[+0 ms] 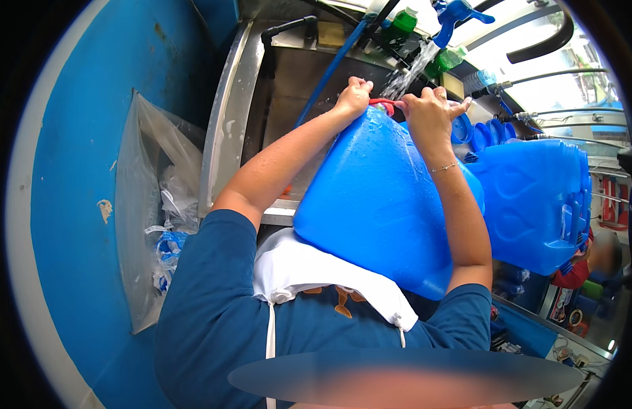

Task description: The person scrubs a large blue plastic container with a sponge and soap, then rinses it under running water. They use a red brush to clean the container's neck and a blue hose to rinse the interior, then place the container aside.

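Observation:
A large blue plastic jerrycan [377,199] leans over the sink's front edge against my apron, its neck towards the running water. A thin red strip [381,101] crosses its mouth between my hands. My left hand [354,97] is curled closed at the strip's left end, beside the can's shoulder. On the other end, my right hand [429,115] pinches the strip with thumb and finger, its other fingers partly spread. Water streams from a blue tap [449,23] just beyond the mouth. What lies inside the mouth is hidden.
The steel sink [224,122] has a blue pole [329,71] leaning across it. More blue jerrycans [531,199] and round blue lids [482,135] stand to the right. Green bottles [404,21] line the back ledge. A plastic bag [142,204] hangs left. A person [577,273] is at far right.

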The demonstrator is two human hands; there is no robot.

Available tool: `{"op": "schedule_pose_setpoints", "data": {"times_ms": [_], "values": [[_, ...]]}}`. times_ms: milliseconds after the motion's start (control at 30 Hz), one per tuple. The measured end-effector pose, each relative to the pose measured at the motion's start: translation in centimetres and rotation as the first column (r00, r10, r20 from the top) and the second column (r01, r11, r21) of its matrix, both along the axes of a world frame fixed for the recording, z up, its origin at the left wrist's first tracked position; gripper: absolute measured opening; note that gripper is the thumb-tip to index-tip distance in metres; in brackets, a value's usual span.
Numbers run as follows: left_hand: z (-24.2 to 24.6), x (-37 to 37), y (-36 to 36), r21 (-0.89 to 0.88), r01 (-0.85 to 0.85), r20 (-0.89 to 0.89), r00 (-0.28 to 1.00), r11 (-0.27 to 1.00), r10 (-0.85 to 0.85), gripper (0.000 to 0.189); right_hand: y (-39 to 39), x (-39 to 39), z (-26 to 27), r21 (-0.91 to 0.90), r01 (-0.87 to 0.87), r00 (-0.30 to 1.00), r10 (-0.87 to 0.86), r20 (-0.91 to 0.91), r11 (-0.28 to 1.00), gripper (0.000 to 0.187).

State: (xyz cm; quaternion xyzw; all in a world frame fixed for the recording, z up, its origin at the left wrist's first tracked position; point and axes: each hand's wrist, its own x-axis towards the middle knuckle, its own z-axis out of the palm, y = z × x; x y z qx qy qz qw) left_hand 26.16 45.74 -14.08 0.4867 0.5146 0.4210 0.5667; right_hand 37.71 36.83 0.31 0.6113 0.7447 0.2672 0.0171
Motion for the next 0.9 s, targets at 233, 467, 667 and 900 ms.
{"op": "schedule_pose_setpoints", "data": {"times_ms": [233, 467, 667, 900], "values": [[0.6, 0.4, -0.5, 0.037, 0.001, -0.072, 0.997, 0.999, 0.001, 0.054, 0.8, -3.1, 1.5, -0.068, 0.159, 0.965, -0.141, 0.221, 0.985, 0.014], [1.1, 0.2, -1.0, 0.043, 0.046, -0.081, 0.996, 0.998, -0.042, 0.054, 0.0, -4.0, 2.7, -0.107, 0.181, 0.965, -0.155, 0.211, 0.978, 0.013], [-0.4, 0.4, -0.5, 0.021, 0.064, -0.014, 0.998, 0.998, -0.063, 0.055, -0.4, -1.4, 0.5, -0.113, 0.186, 0.981, -0.177, 0.085, 0.976, 0.020], [-1.3, 0.1, 0.0, -0.026, 0.207, 0.137, 0.970, 0.978, -0.201, 0.053, 0.9, 1.8, 1.3, -0.098, -0.061, 0.996, 0.054, -0.076, 0.993, 0.019]]}}
